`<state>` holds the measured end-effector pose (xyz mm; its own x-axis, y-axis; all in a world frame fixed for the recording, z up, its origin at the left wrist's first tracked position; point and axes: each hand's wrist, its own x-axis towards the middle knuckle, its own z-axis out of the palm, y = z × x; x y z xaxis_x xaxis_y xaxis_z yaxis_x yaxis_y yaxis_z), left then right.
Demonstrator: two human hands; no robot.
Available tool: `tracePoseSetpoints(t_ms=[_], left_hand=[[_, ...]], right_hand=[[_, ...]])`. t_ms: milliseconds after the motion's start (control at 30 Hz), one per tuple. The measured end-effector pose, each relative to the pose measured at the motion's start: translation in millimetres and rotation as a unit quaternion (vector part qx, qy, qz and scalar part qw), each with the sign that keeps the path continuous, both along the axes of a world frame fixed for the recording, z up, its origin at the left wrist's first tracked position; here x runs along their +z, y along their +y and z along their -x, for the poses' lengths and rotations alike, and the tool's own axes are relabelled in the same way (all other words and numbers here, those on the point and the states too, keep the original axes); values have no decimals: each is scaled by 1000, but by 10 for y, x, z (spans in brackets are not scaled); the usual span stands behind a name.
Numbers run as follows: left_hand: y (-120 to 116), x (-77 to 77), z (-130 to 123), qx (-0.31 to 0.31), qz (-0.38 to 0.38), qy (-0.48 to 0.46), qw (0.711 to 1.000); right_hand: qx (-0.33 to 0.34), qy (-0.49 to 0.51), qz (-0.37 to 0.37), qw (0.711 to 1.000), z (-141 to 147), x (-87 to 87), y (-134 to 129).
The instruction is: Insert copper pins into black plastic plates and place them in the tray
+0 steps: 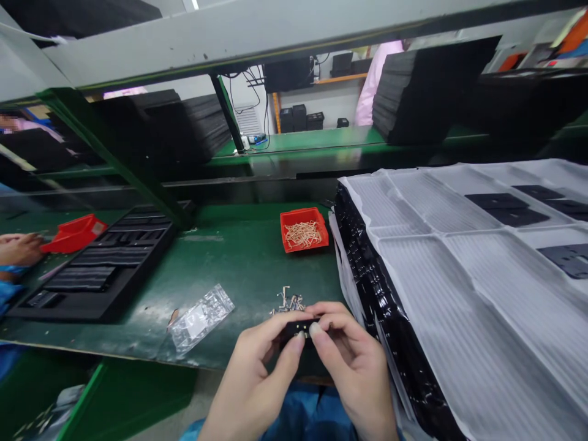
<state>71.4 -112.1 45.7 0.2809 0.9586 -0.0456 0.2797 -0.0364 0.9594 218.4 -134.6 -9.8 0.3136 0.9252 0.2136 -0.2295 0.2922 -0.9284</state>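
Note:
Between my two hands is a small black plastic part (291,329) with tiny gold-coloured spots on its near face. My left hand (261,361) grips its left end between thumb and fingers. On the other end, my right hand (351,355) pinches it, thumb pressed close to the gold spots. Just beyond my fingertips, several small metal pieces (290,300) lie loose on the green table (243,257). Farther back sits a red bin (304,247) holding many thin, bent, copper-coloured pieces. The underside of the black part is hidden by my fingers.
At right, a tall stack of white ribbed trays (413,263) carries flat black parts (508,208). A clear plastic bag (202,318) lies to the left, near a black compartment tray (98,263). A co-worker's hands (21,250) are at far left beside another red bin (76,234).

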Motion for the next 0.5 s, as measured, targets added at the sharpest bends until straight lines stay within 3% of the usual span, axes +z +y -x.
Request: tracePoseSetpoints(t_ms=[500], left_hand=[[-39, 67, -134, 80, -28, 14, 996]], right_hand=[[-46, -68, -20, 996, 82, -36, -57]])
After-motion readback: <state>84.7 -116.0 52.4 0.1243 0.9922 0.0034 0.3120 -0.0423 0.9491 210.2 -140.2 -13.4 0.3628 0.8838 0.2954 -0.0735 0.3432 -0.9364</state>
